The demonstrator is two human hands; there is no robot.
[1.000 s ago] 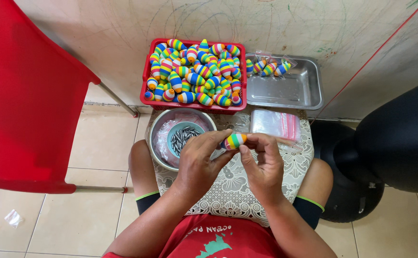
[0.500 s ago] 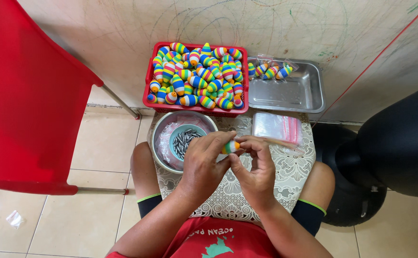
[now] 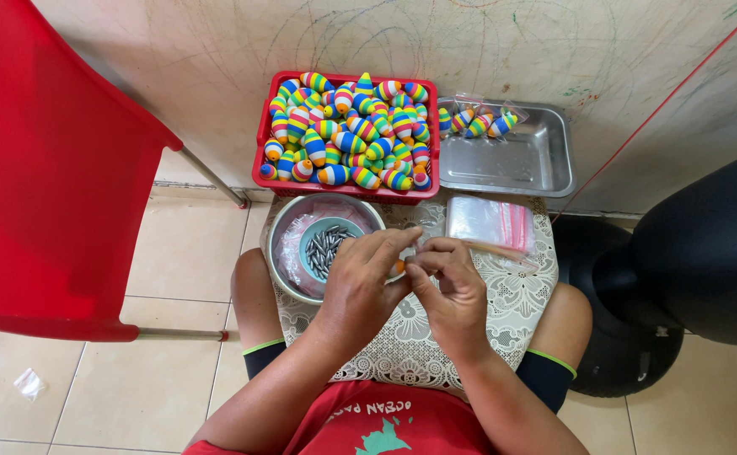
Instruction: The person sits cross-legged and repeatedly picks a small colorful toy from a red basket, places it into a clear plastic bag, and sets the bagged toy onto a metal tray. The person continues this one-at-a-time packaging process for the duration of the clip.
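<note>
I see both hands together, left hand [image 3: 360, 286] and right hand [image 3: 452, 291] pinching one striped float [image 3: 399, 266] just beside the metal bowl [image 3: 288, 253].

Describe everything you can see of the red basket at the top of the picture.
The red basket is a shallow, rectangular, plastic-looking tray, sitting level on the floor against the scribbled wall. It is heaped with rainbow-striped, egg-shaped floats. A steel tray stands just beside its right side, and a round metal bowl sits just below it. Neither hand touches it.
</note>
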